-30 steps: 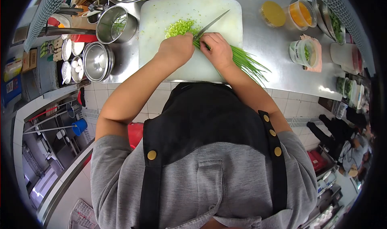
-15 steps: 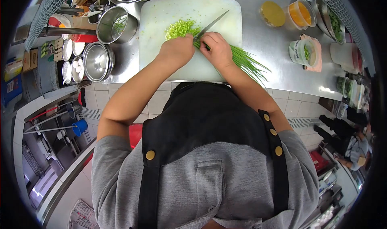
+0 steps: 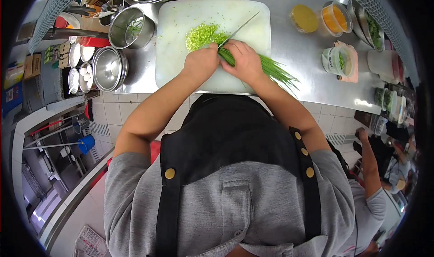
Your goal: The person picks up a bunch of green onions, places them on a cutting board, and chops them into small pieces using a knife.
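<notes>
My left hand is closed round the handle end of a knife, whose narrow blade points up and to the right over the white cutting board. Right beside it, my right hand presses down on a bunch of long green stalks, fingers curled over them near the blade. The stalks trail to the lower right, past the board's edge. A heap of finely chopped green pieces lies left of the blade. The handle is hidden inside my left hand.
A steel pot and stacked steel bowls stand left of the board. To the right are a yellow-lidded tub, an orange-filled container and a white tub on a cloth. Another person is at the lower right.
My left hand has shifted slightly down and right, and the blade looks thinner. My right hand's fingers have moved over the stalks. Another person's arm and torso have appeared at the lower right.
</notes>
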